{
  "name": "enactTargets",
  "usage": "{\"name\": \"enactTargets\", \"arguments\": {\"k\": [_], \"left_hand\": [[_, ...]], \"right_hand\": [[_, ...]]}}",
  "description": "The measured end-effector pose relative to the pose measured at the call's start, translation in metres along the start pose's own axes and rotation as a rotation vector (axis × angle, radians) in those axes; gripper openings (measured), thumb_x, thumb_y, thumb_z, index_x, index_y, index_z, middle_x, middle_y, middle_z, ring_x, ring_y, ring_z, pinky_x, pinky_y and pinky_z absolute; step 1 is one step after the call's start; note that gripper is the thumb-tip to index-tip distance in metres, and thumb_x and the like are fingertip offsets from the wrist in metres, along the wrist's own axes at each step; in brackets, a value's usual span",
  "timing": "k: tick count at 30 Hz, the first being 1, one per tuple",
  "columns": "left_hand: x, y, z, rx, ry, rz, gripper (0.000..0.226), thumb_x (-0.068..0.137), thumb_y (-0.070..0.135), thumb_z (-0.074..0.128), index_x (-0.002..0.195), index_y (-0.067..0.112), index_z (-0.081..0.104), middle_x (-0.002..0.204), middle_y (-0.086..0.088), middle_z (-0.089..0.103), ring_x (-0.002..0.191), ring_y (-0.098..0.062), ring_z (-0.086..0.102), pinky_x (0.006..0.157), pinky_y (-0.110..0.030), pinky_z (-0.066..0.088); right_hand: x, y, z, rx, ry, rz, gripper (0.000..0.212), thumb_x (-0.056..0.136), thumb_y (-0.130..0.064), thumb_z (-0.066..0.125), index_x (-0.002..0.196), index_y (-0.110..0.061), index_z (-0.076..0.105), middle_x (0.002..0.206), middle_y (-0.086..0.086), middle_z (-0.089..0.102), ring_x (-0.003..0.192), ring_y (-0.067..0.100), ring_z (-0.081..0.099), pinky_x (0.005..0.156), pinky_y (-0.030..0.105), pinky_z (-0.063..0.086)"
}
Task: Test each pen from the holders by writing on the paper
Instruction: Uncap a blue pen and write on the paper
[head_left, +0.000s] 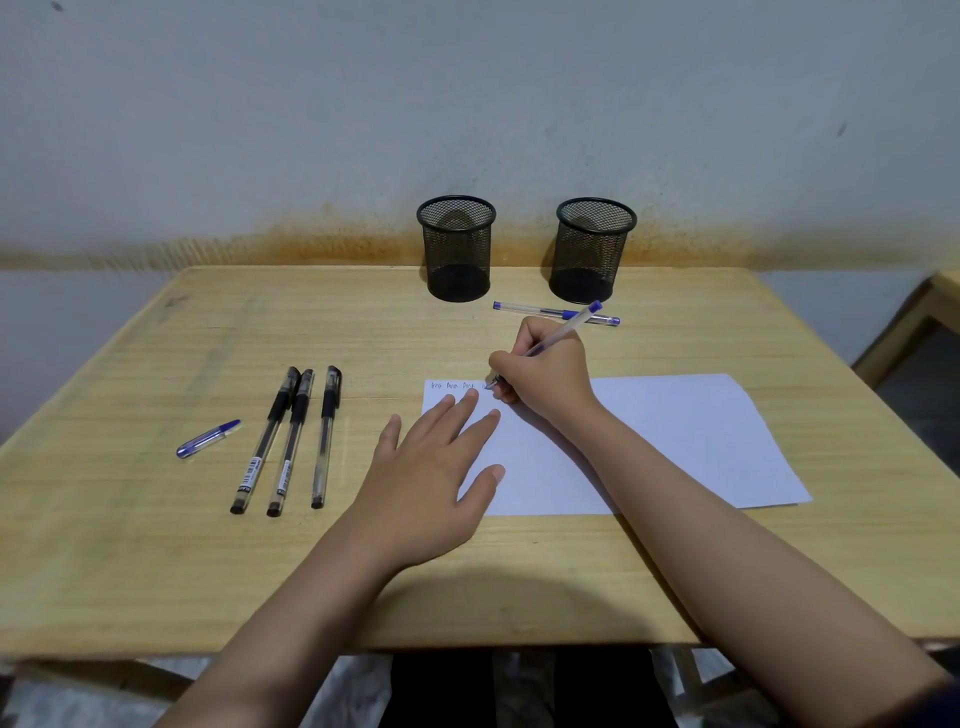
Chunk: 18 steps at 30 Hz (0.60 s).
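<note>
Head view: my right hand (540, 376) grips a blue pen (563, 328), its tip on the paper's (675, 441) top-left corner beside a few small scribbles. My left hand (431, 467) lies flat, fingers spread, on the paper's left edge. Left of the paper rest three black pens (288, 439) and a blue cap (208, 439). Beyond the paper, another blue pen (524, 309) lies before two empty mesh holders (457, 249) against a grey, rust-stained wall (311, 130). All sits on a pale wooden table (156, 545).

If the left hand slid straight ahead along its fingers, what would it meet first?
Probably the right hand writing with the blue pen: the left hand lies flat on the paper, fingers pointing toward it.
</note>
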<state>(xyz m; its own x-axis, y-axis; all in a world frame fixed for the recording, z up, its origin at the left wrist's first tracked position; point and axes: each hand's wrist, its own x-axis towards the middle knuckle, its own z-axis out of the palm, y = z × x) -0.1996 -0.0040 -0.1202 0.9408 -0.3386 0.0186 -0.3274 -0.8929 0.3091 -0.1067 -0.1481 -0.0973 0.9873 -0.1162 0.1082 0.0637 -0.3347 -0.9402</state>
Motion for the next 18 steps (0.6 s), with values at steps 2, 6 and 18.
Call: {"name": "enactTargets", "arguments": {"k": [2, 6, 18], "left_hand": [[-0.0001, -0.0003, 0.0000, 0.004, 0.000, -0.002, 0.062, 0.086, 0.059, 0.010, 0.146, 0.042, 0.007, 0.157, 0.018, -0.006, 0.143, -0.003, -0.010, 0.114, -0.044, -0.007], [0.0002, -0.0007, 0.0011, 0.004, 0.009, 0.001, 0.066, 0.082, 0.061, 0.007, 0.146, 0.042, 0.008, 0.157, 0.018, -0.005, 0.143, -0.003, -0.009, 0.114, -0.045, -0.006], [-0.0003, 0.0015, -0.0010, -0.017, 0.014, -0.001, 0.072, 0.077, 0.063, 0.004, 0.146, 0.041, 0.011, 0.157, 0.018, -0.003, 0.144, -0.003, -0.008, 0.115, -0.046, -0.004]], "right_hand": [[-0.0003, -0.0001, 0.0006, 0.009, 0.009, -0.003, 0.026, 0.080, -0.003, 0.067, 0.063, -0.010, 0.048, 0.069, 0.023, 0.066, 0.053, 0.022, 0.068, 0.050, 0.025, 0.056], [-0.0011, 0.0000, 0.0000, 0.014, 0.019, -0.008, 0.027, 0.079, -0.002, 0.066, 0.062, -0.010, 0.047, 0.064, 0.021, 0.063, 0.055, 0.025, 0.068, 0.050, 0.026, 0.056], [-0.0042, -0.0012, -0.0008, -0.027, 0.038, -0.059, 0.032, 0.078, 0.000, 0.065, 0.059, -0.011, 0.043, 0.058, 0.011, 0.052, 0.050, 0.020, 0.063, 0.041, 0.017, 0.049]]}}
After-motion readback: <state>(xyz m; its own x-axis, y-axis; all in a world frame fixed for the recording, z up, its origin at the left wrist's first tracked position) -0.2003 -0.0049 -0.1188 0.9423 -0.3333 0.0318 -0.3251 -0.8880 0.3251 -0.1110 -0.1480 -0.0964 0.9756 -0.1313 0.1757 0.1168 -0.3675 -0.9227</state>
